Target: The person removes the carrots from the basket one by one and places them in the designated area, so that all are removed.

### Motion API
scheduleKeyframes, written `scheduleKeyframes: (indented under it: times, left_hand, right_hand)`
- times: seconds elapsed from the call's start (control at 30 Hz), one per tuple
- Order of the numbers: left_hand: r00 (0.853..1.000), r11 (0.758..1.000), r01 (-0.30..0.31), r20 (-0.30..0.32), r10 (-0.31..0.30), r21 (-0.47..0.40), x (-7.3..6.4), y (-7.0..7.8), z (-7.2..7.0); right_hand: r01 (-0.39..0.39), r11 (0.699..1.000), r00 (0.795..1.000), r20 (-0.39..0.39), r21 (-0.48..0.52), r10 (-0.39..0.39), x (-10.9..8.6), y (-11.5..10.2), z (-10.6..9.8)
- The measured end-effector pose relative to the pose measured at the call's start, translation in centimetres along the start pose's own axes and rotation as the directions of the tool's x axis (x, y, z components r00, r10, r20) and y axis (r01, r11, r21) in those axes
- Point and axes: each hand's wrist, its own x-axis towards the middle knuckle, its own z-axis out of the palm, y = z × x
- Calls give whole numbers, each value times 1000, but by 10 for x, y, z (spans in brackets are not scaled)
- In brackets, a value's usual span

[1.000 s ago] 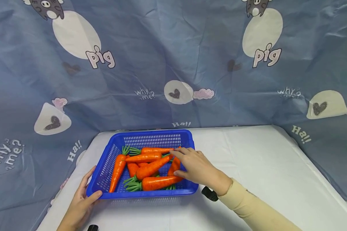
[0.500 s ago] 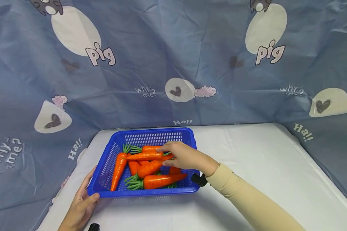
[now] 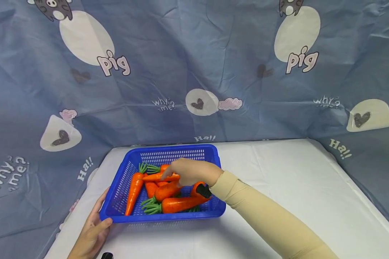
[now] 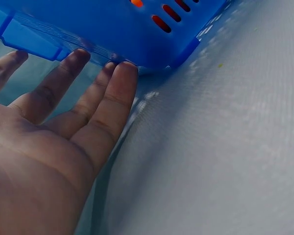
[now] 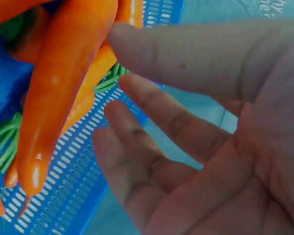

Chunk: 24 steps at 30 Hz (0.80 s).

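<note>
In the head view, a blue plastic basket (image 3: 162, 218) holds several orange carrots with green tops. My left hand (image 3: 92, 230) is at its front left corner, thumb on the rim. In the left wrist view, that hand's straight fingers (image 4: 105, 107) meet the basket's lower outside. Reaching in from the right, my right hand (image 3: 191, 171) is over a carrot (image 3: 153, 177) that lies crosswise, tip to the left. The right wrist view has the thumb (image 5: 137, 46) right at the edge of a carrot (image 5: 63, 88), the other fingers spread apart, nothing gripped.
White cloth (image 3: 278, 180) covers the table under the basket. Behind it hangs a blue printed curtain (image 3: 149, 126). One carrot (image 3: 134, 194) lies along the basket's left side, another (image 3: 178, 205) near its front. A black strap piece (image 3: 203, 190) is at my right wrist.
My right hand has moved left across the carrots, from the basket's right side toward its middle. The left hand stays at the corner, and the carrots look unmoved.
</note>
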Motion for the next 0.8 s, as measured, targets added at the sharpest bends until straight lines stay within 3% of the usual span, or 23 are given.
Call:
scheduleKeyframes:
  times: [0.3, 0.5, 0.8]
  left_hand:
    - [1000, 999, -28, 11, 28, -28, 0, -1, 1]
    - [998, 996, -55, 5, 56, -69, -1, -2, 0]
    - [999, 998, -34, -3, 34, -56, -1, 0, 1]
  right_hand:
    - [-57, 998, 989, 138, -16, 58, 18, -4, -2]
    - [-83, 997, 985, 152, -10, 83, 24, -6, -2]
    - [-143, 989, 977, 154, -45, 148, 32, -8, 3]
